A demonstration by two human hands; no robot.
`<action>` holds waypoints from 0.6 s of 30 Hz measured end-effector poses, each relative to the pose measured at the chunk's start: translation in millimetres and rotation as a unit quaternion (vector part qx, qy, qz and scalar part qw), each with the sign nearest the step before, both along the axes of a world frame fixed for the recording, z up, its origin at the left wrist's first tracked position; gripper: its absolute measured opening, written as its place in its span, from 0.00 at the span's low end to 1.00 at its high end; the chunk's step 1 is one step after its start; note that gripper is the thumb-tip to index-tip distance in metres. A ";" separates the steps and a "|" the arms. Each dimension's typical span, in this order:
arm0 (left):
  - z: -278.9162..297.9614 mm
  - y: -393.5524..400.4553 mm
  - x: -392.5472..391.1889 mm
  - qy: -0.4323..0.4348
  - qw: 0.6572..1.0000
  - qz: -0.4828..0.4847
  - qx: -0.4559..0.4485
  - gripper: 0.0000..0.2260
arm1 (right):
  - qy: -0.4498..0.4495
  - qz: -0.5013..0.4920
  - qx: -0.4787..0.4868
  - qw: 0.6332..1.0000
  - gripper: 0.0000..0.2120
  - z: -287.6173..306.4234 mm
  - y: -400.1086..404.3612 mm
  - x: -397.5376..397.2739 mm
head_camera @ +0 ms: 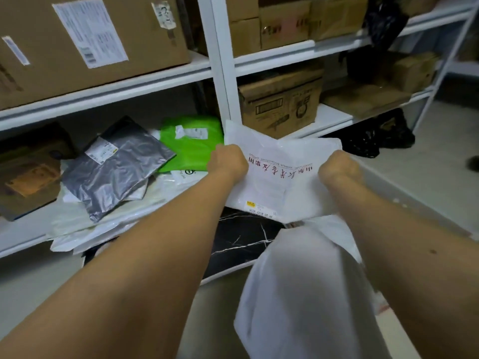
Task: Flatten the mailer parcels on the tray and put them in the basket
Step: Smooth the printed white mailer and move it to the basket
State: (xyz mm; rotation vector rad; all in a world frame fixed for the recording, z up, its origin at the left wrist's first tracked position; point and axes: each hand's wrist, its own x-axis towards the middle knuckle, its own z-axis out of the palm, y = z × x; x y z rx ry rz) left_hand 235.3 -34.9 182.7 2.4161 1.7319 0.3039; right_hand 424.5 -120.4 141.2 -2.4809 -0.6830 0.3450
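- White mailer [280, 172] held up in front of the shelf [103, 99], long axis running left to right between the two hands.
- Left hand [228, 161] clamped on its left edge, right hand [337, 168] on its right edge; equally near.
- Marble-pattern tray [241, 242] directly below; likely next move straight down. Basket not in sight.

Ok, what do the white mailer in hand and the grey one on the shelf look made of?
White mailer: thin, soft plastic film by the look, creasing where both hands grip it. Grey mailer: glossy, silvery plastic, possibly metallised; it shows sharp wrinkles and bright highlights.
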 end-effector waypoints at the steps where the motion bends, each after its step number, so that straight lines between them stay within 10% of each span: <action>1: -6.4 4.1 16.1 0.017 1.000 -0.026 0.000 0.15 | 0.019 -0.020 0.006 1.000 0.19 -12.4 -3.9 12.6; 18: -150.7 58.6 206.9 0.122 0.950 -0.271 -0.098 0.15 | 0.131 -0.285 -0.039 0.949 0.22 -165.6 -35.2 83.5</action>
